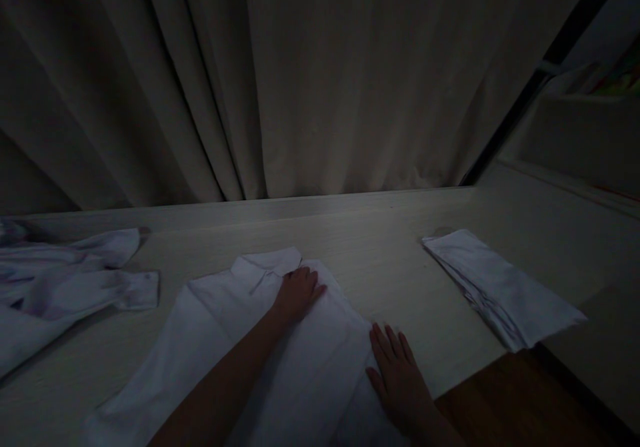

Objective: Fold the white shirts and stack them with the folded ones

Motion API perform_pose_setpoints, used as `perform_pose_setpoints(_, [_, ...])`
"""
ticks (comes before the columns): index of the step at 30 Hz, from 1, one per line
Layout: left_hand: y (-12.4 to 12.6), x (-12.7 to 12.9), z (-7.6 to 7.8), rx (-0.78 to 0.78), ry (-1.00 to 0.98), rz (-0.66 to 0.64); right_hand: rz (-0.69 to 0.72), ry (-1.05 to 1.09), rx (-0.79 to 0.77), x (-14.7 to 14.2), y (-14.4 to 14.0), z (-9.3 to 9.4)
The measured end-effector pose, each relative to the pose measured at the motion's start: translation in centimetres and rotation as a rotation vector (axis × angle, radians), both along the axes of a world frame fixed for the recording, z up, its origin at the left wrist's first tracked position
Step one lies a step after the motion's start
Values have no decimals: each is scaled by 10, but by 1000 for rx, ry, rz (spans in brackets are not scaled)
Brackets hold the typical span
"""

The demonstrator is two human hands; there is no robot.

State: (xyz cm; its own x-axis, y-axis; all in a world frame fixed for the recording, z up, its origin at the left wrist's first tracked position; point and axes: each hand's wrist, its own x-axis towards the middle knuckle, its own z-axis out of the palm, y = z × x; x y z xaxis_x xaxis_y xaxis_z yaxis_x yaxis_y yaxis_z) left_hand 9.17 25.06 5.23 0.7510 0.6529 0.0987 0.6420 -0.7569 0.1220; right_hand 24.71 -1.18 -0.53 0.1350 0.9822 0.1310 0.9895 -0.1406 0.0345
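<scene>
A white collared shirt [210, 340] lies flat on the pale table [390, 260] in front of me, collar toward the curtain. My left hand [297, 293] rests palm down on the shirt just below the collar, fingers loosely apart. My right hand [397, 373] lies flat with spread fingers at the shirt's right edge, near the table's front edge. Neither hand grips anything.
A neatly folded white garment [500, 287] lies on the table at the right. A crumpled white shirt [65, 280] with a loose sleeve lies at the left. A beige curtain [300, 80] hangs behind the table. Dark wooden floor [525, 400] shows at the lower right.
</scene>
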Motion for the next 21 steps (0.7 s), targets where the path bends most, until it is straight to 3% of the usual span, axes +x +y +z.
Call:
perform_pose_setpoints(6, [26, 18, 9, -34, -4, 222, 9, -8, -8, 2, -2, -4])
perform_pose_setpoints(10, [34, 15, 7, -84, 3, 285, 21, 4, -36, 2, 4, -4])
perform_pose_setpoints(15, [43, 2, 17, -128, -2, 338, 55, 46, -66, -6, 20, 3])
perform_pose_setpoints(21, [47, 25, 17, -291, -96, 436, 73, 51, -48, -11, 27, 9])
